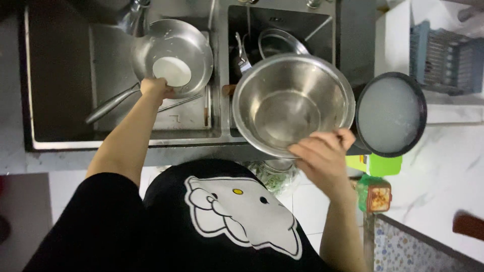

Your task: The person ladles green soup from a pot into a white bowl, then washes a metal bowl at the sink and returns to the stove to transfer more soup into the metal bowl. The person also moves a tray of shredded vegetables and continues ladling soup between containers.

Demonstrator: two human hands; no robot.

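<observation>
the big steel bowl [294, 103] hangs over the right basin of the sink [30, 100], near its front edge, right hand [322, 156] closed on the near rim. left hand [155, 88] grips the smaller steel pan [174, 55] with a white dish [172, 71] inside, over the left basin. i'd keep both rims level and thumbs hooked firmly, they look slippery.

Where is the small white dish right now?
In the head view, the small white dish is inside the steel pan over the left sink basin, just above the left hand, left of the large steel bowl held by the right hand.
</observation>
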